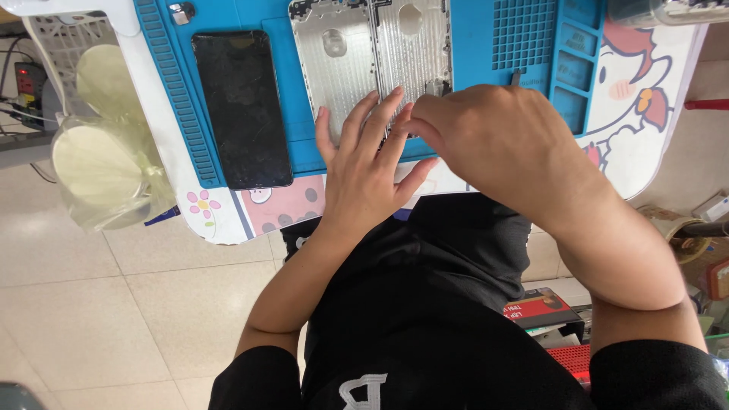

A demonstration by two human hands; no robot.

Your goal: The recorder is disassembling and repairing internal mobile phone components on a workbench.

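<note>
A silver phone housing [357,53] lies open-side up on a blue work mat [471,38]. My left hand [364,171] rests flat on the housing's near end, fingers spread. My right hand [493,144] sits just right of it, fingers curled at the housing's near right corner; whether it pinches something small is hidden. A black phone screen panel [241,106] lies on the mat to the left.
The mat lies on a small white table with cartoon prints [638,114]. A pale plastic fan [102,167] stands at the left. Boxes and clutter [543,307] sit on the tiled floor at right. My lap in black clothing fills the lower middle.
</note>
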